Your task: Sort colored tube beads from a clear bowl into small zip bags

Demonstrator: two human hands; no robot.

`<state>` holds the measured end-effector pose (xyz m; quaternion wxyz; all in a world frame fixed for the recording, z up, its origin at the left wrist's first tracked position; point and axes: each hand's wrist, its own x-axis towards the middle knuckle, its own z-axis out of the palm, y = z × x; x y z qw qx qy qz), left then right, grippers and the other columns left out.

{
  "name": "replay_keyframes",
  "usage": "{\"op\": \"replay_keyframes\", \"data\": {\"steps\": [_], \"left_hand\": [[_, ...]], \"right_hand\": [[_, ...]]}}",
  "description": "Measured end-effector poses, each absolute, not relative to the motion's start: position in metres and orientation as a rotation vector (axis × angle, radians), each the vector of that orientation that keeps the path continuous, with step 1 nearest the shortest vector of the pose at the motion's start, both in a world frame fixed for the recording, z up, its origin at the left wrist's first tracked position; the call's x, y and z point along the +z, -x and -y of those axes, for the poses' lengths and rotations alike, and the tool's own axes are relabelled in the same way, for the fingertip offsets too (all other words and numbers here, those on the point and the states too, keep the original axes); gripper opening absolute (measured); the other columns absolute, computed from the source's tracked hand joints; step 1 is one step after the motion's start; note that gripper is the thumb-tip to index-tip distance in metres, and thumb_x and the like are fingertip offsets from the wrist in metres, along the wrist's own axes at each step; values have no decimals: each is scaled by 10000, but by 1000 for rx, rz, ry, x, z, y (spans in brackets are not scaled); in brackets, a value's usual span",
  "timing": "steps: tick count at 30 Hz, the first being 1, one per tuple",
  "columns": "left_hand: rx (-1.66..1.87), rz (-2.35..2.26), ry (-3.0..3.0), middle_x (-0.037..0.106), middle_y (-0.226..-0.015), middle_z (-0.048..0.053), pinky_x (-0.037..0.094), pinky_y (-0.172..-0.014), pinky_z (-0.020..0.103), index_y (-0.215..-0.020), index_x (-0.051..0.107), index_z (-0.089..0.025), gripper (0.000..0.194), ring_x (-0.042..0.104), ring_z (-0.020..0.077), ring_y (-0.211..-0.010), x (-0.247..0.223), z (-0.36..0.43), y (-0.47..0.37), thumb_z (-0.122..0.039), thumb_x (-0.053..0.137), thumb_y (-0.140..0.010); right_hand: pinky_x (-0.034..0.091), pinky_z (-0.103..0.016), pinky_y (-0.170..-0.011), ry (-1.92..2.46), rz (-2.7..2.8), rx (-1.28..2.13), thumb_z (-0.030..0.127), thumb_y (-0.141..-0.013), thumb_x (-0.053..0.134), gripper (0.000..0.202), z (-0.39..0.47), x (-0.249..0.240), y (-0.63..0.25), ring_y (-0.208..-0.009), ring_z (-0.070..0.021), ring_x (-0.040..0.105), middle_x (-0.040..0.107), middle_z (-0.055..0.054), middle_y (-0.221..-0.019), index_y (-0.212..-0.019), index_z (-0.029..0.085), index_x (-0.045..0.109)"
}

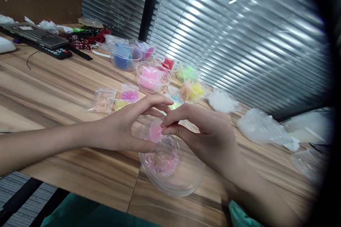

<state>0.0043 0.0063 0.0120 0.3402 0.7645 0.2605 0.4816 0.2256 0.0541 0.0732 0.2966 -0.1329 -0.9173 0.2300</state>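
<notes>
My left hand (125, 127) reaches over a clear round plastic container (183, 184), its thumb and fingers apart and nothing seen between them. Close to its fingertips, my right hand (202, 134) is pinched, thumb against forefinger. Whatever is in that pinch is too small or hidden to make out. Below the hands, pink translucent bits (162, 163) lie in a ring inside the container. A pink patch (155, 130) shows just beside the right fingertips; I cannot tell whether they touch it.
Small zip bags of orange bits (102, 100) and purple bits (129, 94) lie beyond my left hand. Behind stand clear tubs with pink (151, 78), blue (122, 58) and yellow (196, 90) contents. White plastic bags (262, 126) lie right. A remote control (57, 54) lies far left.
</notes>
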Motion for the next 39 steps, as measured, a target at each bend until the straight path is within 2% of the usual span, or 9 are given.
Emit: {"op": "replay_keyframes", "data": {"steps": [4,9,13,18,25,30,35,39], "left_hand": [[1235,-663,-1976,541,-1457,43,570,-1107,470,-1494,443,-446,897,607,302,-1301,11,-6,-4,-233,894,-748],[1228,-677,-1980,549,-1452,57,577,-1099,478,-1491,444,-430,864,615,302,-1296,12,-4,-4,-248,883,-770],[1220,-694,-1987,553,-1468,38,538,-1143,490,-1491,449,-442,873,573,311,-1351,13,-4,-4,-260,890,-760],[1211,-690,-1986,553,-1476,3,524,-1157,459,-1503,429,-473,911,560,297,-1371,13,-4,-3,-242,890,-752],[1197,-712,-2025,550,-1476,31,513,-1155,501,-1514,406,-461,898,545,318,-1378,12,-5,-2,-283,877,-770],[1193,-714,-2028,542,-1478,23,507,-1161,484,-1515,392,-475,880,546,300,-1373,12,-6,-3,-303,866,-793],[1194,-727,-2032,538,-1488,30,524,-1142,474,-1511,402,-462,860,547,298,-1373,12,-6,-2,-303,861,-802],[1201,-718,-2035,528,-1500,37,516,-1151,492,-1509,410,-449,894,534,316,-1386,11,-6,-1,-303,884,-766]], "right_hand": [[561,-242,-753,351,2443,588,26,-922,651,214,-53,73,-225,-834,-118,697,716,44,-903,-931,240,640],[558,-236,-769,358,2426,604,45,-941,651,196,-53,73,-225,-835,-107,691,711,51,-888,-911,238,636],[566,-237,-848,344,2404,644,69,-946,674,209,-52,74,-224,-901,-98,699,737,59,-984,-1026,262,662],[598,-309,-860,432,2425,650,88,-966,641,288,-50,73,-225,-933,-151,728,757,51,-1015,-1118,329,680],[605,-291,-850,312,2404,788,87,-975,625,282,-57,69,-223,-942,-150,737,766,28,-1095,-1162,289,687],[599,-289,-871,309,2434,739,77,-979,611,280,-59,69,-222,-972,-149,735,765,15,-1117,-1154,280,692],[596,-259,-805,278,2420,702,69,-967,613,234,-58,68,-221,-885,-121,724,765,18,-1066,-1091,250,691],[590,-295,-877,305,2430,676,99,-978,612,237,-56,66,-221,-977,-149,724,755,30,-1126,-1091,296,682]]}}
